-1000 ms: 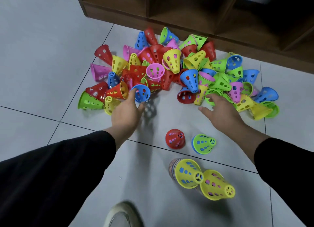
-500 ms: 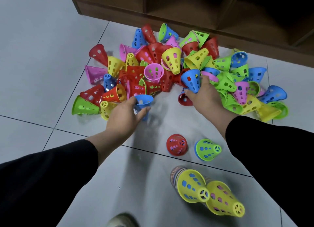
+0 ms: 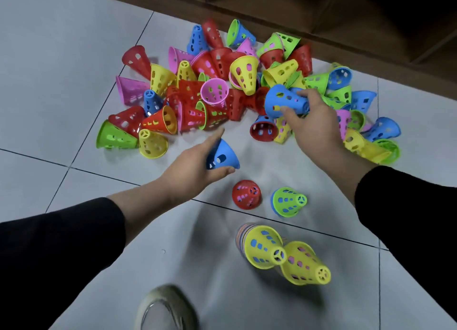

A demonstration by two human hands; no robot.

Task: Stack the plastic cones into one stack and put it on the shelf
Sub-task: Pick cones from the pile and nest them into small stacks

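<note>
Both hands hold blue cones: left hand grips one, right hand another (most of the pile remains unstacked); two short stacks stand nearby.

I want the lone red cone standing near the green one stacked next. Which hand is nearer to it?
Left. The left hand, holding a blue cone, is just up-left of the red cone; the right hand is farther, at the pile.
</note>
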